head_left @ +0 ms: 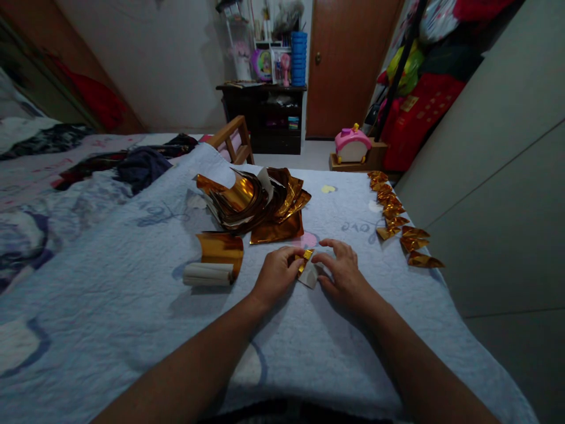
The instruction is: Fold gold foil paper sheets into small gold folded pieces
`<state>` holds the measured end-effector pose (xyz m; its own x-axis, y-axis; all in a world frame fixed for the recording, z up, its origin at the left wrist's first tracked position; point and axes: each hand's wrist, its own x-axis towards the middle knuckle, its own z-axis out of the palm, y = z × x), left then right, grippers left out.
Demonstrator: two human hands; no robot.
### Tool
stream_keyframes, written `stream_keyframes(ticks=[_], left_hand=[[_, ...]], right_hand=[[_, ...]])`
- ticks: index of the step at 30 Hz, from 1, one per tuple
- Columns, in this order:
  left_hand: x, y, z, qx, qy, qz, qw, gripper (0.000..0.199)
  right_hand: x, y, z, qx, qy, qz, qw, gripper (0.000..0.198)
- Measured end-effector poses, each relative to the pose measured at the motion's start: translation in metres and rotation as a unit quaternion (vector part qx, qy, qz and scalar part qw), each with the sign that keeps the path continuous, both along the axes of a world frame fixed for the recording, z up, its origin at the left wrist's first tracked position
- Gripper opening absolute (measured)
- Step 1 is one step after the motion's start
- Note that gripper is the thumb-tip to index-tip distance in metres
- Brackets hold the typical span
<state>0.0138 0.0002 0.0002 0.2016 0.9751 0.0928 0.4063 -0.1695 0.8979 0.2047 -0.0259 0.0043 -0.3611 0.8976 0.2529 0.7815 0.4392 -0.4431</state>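
L to R on the blue cover [145, 306]: paper roll [207, 275], then gold sheets [241, 197] behind. Your L hand [279, 272] pinches the part-folded paper piece [308, 272], btwn both hands. R hand [342, 271] spread by its R edge, contact unclear. Folded pieces [391, 207] far R. Looks mid-fold; next move prob. needs firm L grip, R fingers creasing the pale flap.

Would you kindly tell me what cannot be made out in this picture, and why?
- Head view: part of the gold-and-white paper, covered by the left hand's fingers.
- Head view: whether the right hand touches that paper; the gap is too small to judge.
- Head view: the number of sheets in the gold pile, because they overlap.
- Head view: the wooden door's top, cut off by the upper edge.
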Motion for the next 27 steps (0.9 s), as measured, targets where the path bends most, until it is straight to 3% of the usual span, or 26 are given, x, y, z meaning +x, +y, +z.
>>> stream_keyframes(ticks=[4, 8, 13, 19, 22, 27], left_hand=[[-0.001, 0.000, 0.001, 0.035, 0.082, 0.013, 0.996, 0.020], [-0.002, 0.002, 0.000, 0.043, 0.098, 0.027, 0.994, 0.019], [-0.003, 0.004, 0.001, -0.033, -0.019, 0.022, 0.999, 0.019], [-0.002, 0.005, 0.004, -0.088, -0.132, 0.029, 0.987, 0.022], [-0.002, 0.005, 0.002, -0.070, -0.093, 0.016, 0.993, 0.020], [-0.004, 0.004, -0.002, 0.025, 0.097, -0.011, 0.995, 0.020]], right_hand=[[-0.004, -0.002, -0.002, -0.004, 0.020, 0.073, 0.997, 0.036], [-0.007, -0.003, -0.001, -0.018, 0.045, 0.117, 0.992, 0.041], [-0.013, -0.003, 0.001, -0.015, 0.027, 0.086, 0.996, 0.045], [-0.014, -0.002, 0.004, 0.043, 0.042, 0.102, 0.993, 0.042], [-0.013, -0.002, 0.003, 0.055, 0.050, 0.107, 0.991, 0.026], [-0.010, 0.000, -0.004, 0.014, 0.051, 0.110, 0.992, 0.012]])
